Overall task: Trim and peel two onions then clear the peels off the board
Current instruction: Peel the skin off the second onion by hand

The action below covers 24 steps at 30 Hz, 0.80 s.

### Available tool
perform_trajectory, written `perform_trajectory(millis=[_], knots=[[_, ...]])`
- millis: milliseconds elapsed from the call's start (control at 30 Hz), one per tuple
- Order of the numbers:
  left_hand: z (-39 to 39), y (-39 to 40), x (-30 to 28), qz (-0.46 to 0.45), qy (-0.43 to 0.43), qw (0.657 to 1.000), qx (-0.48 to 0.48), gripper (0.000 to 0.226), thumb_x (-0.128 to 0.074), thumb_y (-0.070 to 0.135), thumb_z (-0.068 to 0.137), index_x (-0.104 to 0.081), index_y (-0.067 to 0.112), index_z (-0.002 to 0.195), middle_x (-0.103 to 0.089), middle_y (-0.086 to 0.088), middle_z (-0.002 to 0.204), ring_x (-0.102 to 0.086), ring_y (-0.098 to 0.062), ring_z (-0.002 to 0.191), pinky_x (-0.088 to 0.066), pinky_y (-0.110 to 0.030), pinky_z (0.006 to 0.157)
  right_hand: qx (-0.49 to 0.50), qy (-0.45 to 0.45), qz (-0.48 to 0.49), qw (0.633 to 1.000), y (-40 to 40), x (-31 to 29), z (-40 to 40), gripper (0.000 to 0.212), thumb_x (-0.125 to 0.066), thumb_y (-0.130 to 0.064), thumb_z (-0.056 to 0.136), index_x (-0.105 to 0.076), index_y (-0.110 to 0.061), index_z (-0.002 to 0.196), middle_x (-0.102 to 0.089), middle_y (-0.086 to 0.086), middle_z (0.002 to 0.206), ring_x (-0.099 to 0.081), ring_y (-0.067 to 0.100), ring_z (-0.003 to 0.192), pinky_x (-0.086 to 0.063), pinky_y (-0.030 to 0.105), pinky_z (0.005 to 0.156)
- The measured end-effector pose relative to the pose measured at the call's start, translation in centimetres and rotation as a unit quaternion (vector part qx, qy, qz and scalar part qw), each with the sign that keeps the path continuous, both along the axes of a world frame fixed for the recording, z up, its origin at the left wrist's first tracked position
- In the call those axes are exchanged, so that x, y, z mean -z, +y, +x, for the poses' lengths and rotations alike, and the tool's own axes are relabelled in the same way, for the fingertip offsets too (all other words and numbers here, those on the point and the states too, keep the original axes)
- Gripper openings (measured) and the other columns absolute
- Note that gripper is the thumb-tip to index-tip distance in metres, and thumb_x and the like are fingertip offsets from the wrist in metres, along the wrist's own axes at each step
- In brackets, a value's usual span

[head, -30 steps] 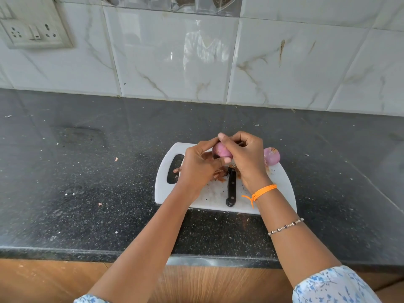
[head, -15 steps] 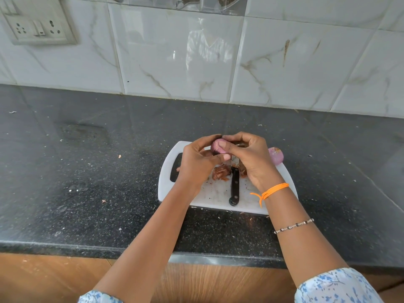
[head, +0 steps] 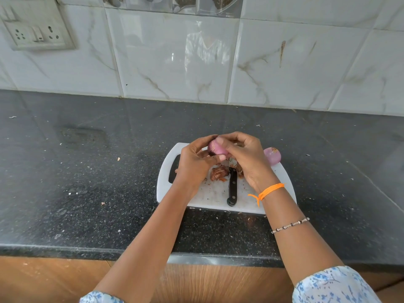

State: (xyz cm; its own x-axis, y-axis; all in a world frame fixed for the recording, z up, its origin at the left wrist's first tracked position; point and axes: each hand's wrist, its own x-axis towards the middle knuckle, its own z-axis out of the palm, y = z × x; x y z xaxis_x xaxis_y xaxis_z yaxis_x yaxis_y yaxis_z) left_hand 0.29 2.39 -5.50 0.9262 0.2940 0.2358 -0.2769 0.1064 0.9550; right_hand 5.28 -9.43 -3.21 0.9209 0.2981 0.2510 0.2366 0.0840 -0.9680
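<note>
Lay bare and dark to the left: counter (head: 87, 171), a few flecks only. Sat near the front edge: board (head: 209, 200), slot at its left end. Curled round the onion (head: 217, 148), held above the board: left hand (head: 194, 162), right hand (head: 242, 156), thumb on top. Lay beneath, peels (head: 218, 172) and knife (head: 232, 186), handle toward the front. Rested at the board's far right corner: second onion (head: 272, 155), apart from both hands.

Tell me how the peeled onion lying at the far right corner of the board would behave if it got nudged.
The loose onion looks rounded and lies right at the edge of the cutting board, so a nudge would probably roll it onto the countertop. Its skinless surface looks smooth and glossy, so likely slippery. It seems firm, not fragile.
</note>
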Motion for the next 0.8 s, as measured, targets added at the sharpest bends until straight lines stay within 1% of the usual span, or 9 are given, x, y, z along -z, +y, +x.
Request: perform_trajectory(millis=[67, 167, 300, 367, 467, 600, 667, 733, 800], knots=[[-0.1, -0.1, -0.1, 0.005, -0.007, 1.0, 0.005, 0.047, -0.073, -0.008, 0.071, -0.065, 0.011, 0.113, -0.07, -0.007, 0.109, -0.067, -0.019, 0.101, -0.055, -0.03, 0.086, -0.002, -0.005, -0.007, 1.0, 0.0, -0.1, -0.1, 0.015, -0.078, -0.005, 0.072, -0.07, -0.008, 0.085, -0.07, 0.0, 0.075, -0.067, 0.004, 0.07, -0.052, 0.017, 0.065], [-0.1, 0.0, -0.2, -0.021, -0.007, 0.999, 0.026, 0.045, -0.071, -0.01, 0.073, -0.064, 0.014, 0.111, -0.069, -0.005, 0.109, -0.068, -0.017, 0.097, -0.055, -0.028, 0.085, -0.027, 0.039, 0.038, 0.998, -0.3, -0.1, 0.4, 0.011, -0.077, -0.011, 0.065, -0.073, -0.015, 0.074, -0.071, 0.0, 0.075, -0.067, 0.014, 0.08, -0.055, 0.029, 0.077], [0.0, -0.1, -0.2, -0.097, -0.005, 0.992, 0.081, 0.041, -0.06, -0.012, 0.081, -0.059, 0.008, 0.117, -0.066, -0.005, 0.109, -0.068, -0.013, 0.089, -0.057, -0.026, 0.078, -0.052, 0.082, 0.099, 0.99, -0.9, -0.2, 0.9, 0.011, -0.059, 0.001, 0.085, -0.067, -0.006, 0.082, -0.073, -0.002, 0.073, -0.069, 0.008, 0.072, -0.056, 0.02, 0.065], [0.1, -0.1, -0.3, -0.129, -0.011, 0.987, 0.096, 0.04, -0.056, -0.013, 0.084, -0.057, 0.006, 0.118, -0.065, -0.006, 0.11, -0.068, -0.013, 0.089, -0.057, -0.024, 0.074, -0.048, 0.071, 0.092, 0.992, -0.9, -0.2, 0.8, 0.012, -0.057, -0.002, 0.089, -0.067, -0.007, 0.086, -0.073, -0.001, 0.078, -0.069, 0.008, 0.075, -0.055, 0.019, 0.067], [0.1, 0.0, -0.4, -0.165, -0.017, 0.98, 0.108, 0.039, -0.055, -0.01, 0.085, -0.056, 0.005, 0.121, -0.065, -0.009, 0.113, -0.067, -0.016, 0.094, -0.057, -0.025, 0.08, -0.047, 0.038, 0.045, 0.997, -0.6, -0.1, 0.5, 0.008, -0.064, -0.014, 0.086, -0.071, -0.015, 0.091, -0.072, 0.004, 0.091, -0.066, 0.013, 0.087, -0.054, 0.026, 0.078], [0.0, 0.2, -0.4, -0.226, -0.002, 0.966, 0.127, 0.042, -0.052, -0.002, 0.087, -0.05, -0.002, 0.129, -0.062, -0.015, 0.118, -0.065, -0.021, 0.102, -0.055, -0.027, 0.086, -0.076, 0.007, 0.002, 0.997, -0.2, 0.1, 0.3, 0.023, -0.072, -0.011, 0.08, -0.071, -0.019, 0.102, -0.07, 0.002, 0.098, -0.065, 0.017, 0.094, -0.053, 0.033, 0.089], [0.1, 0.2, -0.3, -0.234, 0.007, 0.962, 0.142, 0.04, -0.047, -0.002, 0.091, -0.046, -0.005, 0.131, -0.059, -0.021, 0.123, -0.061, -0.028, 0.111, -0.053, -0.03, 0.09, -0.039, -0.004, 0.009, 0.999, 0.2, 0.3, 0.2, 0.018, -0.074, -0.015, 0.078, -0.073, -0.02, 0.094, -0.071, 0.005, 0.097, -0.065, 0.02, 0.094, -0.053, 0.038, 0.09], [0.1, 0.2, -0.1, -0.213, 0.01, 0.965, 0.15, 0.04, -0.047, -0.001, 0.092, -0.046, -0.005, 0.132, -0.058, -0.023, 0.126, -0.059, -0.03, 0.115, -0.052, -0.032, 0.093, -0.009, 0.007, 0.038, 0.999, 0.6, 0.3, -0.1, 0.006, -0.073, -0.014, 0.08, -0.072, -0.02, 0.081, -0.07, 0.002, 0.084, -0.064, 0.018, 0.085, -0.053, 0.037, 0.082], [0.1, -0.2, -0.2, -0.188, 0.011, 0.97, 0.155, 0.037, -0.048, -0.004, 0.091, -0.05, -0.002, 0.128, -0.062, -0.017, 0.12, -0.064, -0.024, 0.107, -0.054, -0.029, 0.088, 0.037, 0.013, 0.056, 0.998, 0.8, 0.4, 0.0, 0.021, -0.071, -0.017, 0.082, -0.066, -0.021, 0.063, -0.061, 0.001, 0.068, -0.057, 0.017, 0.072, -0.047, 0.035, 0.07]])
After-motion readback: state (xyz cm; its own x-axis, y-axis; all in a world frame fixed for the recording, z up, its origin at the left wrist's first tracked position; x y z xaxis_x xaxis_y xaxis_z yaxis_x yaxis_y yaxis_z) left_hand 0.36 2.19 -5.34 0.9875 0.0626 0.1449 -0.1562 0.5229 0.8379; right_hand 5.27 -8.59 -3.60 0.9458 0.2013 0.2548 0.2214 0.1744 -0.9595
